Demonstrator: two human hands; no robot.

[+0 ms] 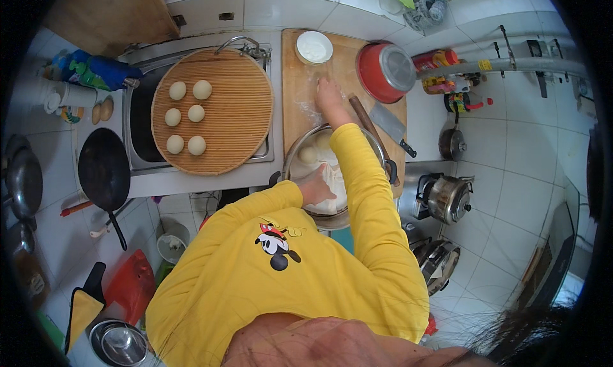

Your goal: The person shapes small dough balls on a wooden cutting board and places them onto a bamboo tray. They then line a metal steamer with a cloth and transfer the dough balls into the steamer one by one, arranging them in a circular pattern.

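My left hand [318,185] is inside a large metal pot [298,144], on a white cloth [334,185], thumb and fingers spread; whether it grips the cloth is unclear. Next to the cloth in the pot lie pale dough balls [307,155]. My right hand [329,96] is over the floured wooden board [299,89], fingers curled downward; what may be under them is hidden. Just beyond it stands a bowl of white flour [314,47]. To the left, several dough balls [196,113] sit in two columns on a round slatted tray [239,118] laid across the sink.
Right of my right hand lie a wooden rolling pin [363,115] and a cleaver [389,124]. An upturned red bowl [378,75] stands at the board's back right corner. A black wok [104,168] is at the left, and a lidded pot [448,199] stands on the stove at right.
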